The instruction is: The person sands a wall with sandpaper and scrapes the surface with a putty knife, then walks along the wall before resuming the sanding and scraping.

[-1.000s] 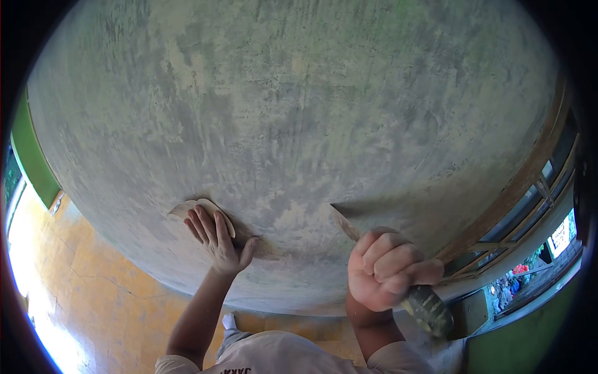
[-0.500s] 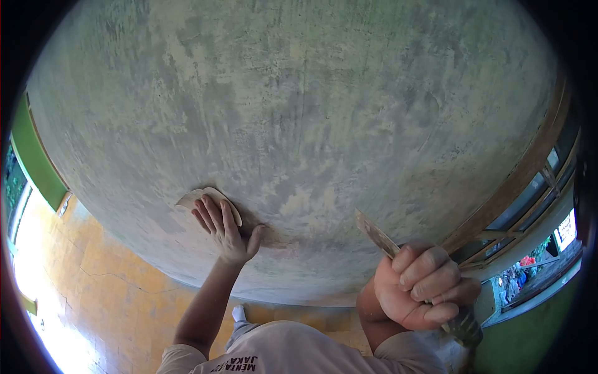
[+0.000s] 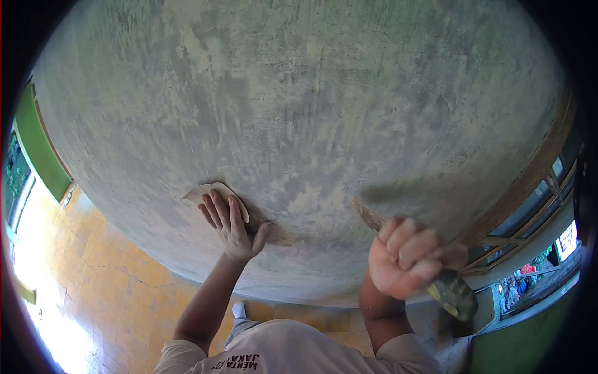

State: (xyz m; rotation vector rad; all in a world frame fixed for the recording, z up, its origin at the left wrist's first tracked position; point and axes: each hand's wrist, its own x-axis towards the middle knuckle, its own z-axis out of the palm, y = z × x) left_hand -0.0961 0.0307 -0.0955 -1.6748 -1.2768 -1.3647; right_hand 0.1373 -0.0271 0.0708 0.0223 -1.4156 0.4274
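Observation:
My left hand (image 3: 233,232) lies with its fingers pressed over a pale, curved sheet of sandpaper (image 3: 198,192), holding it against the patchy grey-green wall (image 3: 324,112). The thumb is spread to the right, next to a brownish smear on the wall. On the right, my right hand (image 3: 408,257) is a fist around a putty knife, blurred by motion. Its dirty, narrow blade (image 3: 367,215) points up and left toward the wall. The green-and-yellow handle (image 3: 453,295) sticks out below the fist.
A wood-framed window (image 3: 522,218) borders the wall on the right. Cracked yellow floor tiles (image 3: 115,255) lie below left, with bright light falling on them. A green post (image 3: 42,146) stands at the far left. My foot (image 3: 238,310) is below the wall.
My right hand has moved up and slightly left with the putty knife, whose shadow now shows on the wall. My left hand stays pressed on the sandpaper, shifted only slightly in view.

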